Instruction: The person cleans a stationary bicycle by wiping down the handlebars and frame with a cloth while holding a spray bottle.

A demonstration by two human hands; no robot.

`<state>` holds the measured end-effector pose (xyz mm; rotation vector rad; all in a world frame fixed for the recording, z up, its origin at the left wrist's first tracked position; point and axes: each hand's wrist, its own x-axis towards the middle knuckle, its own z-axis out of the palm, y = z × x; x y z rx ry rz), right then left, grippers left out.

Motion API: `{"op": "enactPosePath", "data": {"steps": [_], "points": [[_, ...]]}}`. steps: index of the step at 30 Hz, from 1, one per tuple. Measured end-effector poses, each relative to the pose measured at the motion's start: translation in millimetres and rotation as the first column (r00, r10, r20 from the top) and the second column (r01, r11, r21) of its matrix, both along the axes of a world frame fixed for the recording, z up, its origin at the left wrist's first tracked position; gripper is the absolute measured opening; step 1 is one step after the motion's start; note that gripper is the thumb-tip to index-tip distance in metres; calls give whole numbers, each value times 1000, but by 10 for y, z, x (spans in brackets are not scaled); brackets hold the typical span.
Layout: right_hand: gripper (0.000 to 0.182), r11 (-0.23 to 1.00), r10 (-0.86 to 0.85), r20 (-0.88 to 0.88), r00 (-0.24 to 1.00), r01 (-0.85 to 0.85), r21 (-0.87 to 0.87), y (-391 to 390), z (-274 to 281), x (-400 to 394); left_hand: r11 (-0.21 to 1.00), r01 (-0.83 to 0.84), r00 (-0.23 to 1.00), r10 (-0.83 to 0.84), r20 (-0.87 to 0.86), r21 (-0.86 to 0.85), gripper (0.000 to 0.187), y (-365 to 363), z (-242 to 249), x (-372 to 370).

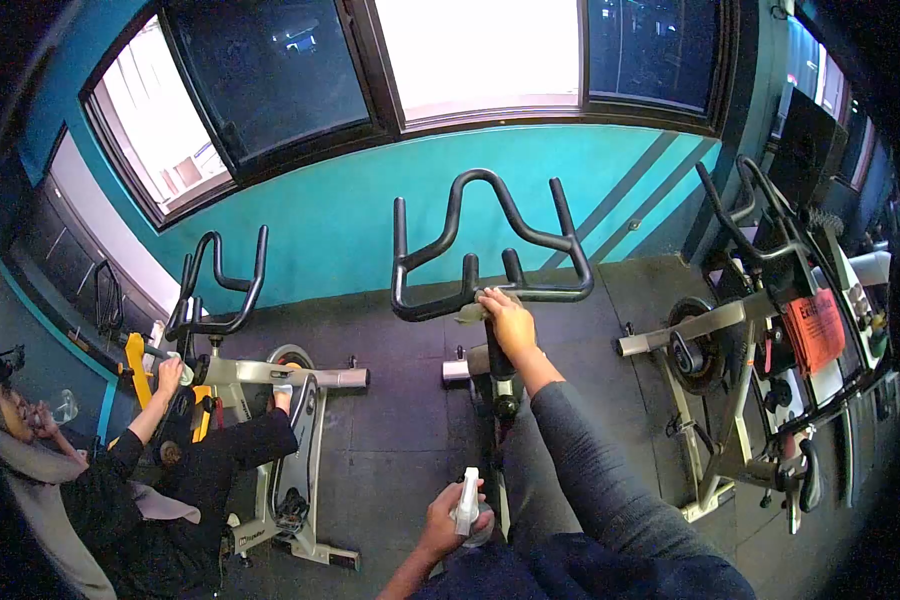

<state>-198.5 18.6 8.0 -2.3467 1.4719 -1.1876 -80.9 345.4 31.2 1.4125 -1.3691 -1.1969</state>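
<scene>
My right hand (511,328) reaches forward to the base of the black handlebar (450,240) of the exercise bike in front of me. Under its closed fingers is a pale, crumpled cloth (472,312), pressed against the bar where it meets the stem. Lower down, near my lap, my left hand (448,522) is wrapped round a spray bottle (467,500). The white trigger head points up and away from me; the bottle's body is mostly hidden by my fingers.
To the left, another person (160,500) crouches beside a second exercise bike (280,375), a hand with a pale cloth on it. A third bike (730,400) stands at right, near an orange sign (816,332). Ahead is a teal wall (330,220) under windows.
</scene>
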Motion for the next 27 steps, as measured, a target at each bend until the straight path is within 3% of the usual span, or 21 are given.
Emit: {"op": "enactPosePath", "data": {"steps": [5, 8, 10, 14, 19, 23, 27], "points": [[28, 1000, -4, 6, 1000, 4, -16, -35, -85, 49, 1000, 22, 999, -23, 45, 11, 52, -33, 37, 13], [29, 998, -40, -56, 998, 43, 51, 156, -32, 75, 997, 32, 997, -27, 70, -66, 51, -59, 17, -1], [31, 1000, -17, -106, 994, 17, 4, 258, -121, 42, 992, 33, 997, -24, 77, -122, 50, -58, -13, -22], [32, 999, 14, -77, 997, -12, 33, 677, -202, -65, 990, 31, 1000, -30, 11, -140, 50, 5, -15, -102], [34, 998, 41, -41, 998, -39, 48, 971, -217, -150, 992, 74, 997, -77, -26, -105, 55, 118, 63, -169], [30, 997, 26, -138, 990, -17, 71, 988, -97, -142, 986, 129, 991, -123, 57, -109, 56, 174, 64, -143], [26, 999, 16, -217, 976, -8, 36, 881, 5, -146, 996, 82, 996, -83, -41, -26, 52, 188, 7, -137]]}}
